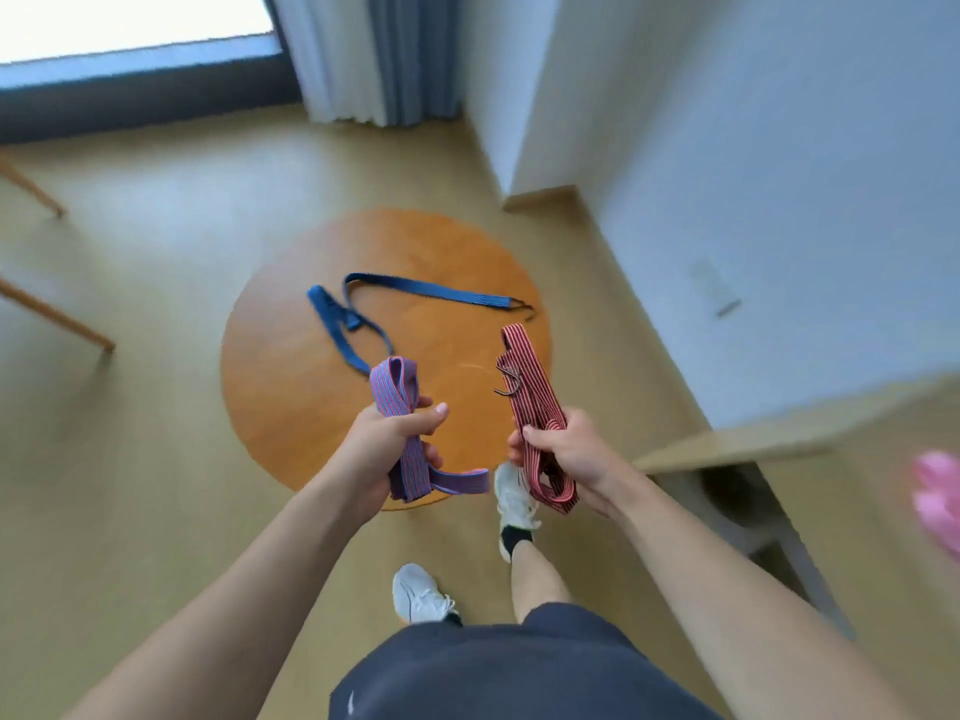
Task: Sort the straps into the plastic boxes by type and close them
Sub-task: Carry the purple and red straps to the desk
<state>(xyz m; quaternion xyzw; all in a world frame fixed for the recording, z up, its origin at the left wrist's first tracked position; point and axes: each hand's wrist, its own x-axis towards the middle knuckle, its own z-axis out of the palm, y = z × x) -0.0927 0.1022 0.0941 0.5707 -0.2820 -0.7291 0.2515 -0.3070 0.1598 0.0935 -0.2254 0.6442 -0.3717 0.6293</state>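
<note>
My left hand grips a folded strap striped blue and red, whose loops stick out above and below the fist. My right hand grips a bundled red strap with dark stripes; its metal hooks dangle near the top. Both hands hover over the near edge of a round orange wooden table. A long plain blue strap lies spread out on the table's far half. No plastic boxes are in view.
White walls and a wooden ledge close off the right side. Wooden furniture legs stand at the left. Curtains hang at the back. A pink object sits at the right edge. My feet stand below the table.
</note>
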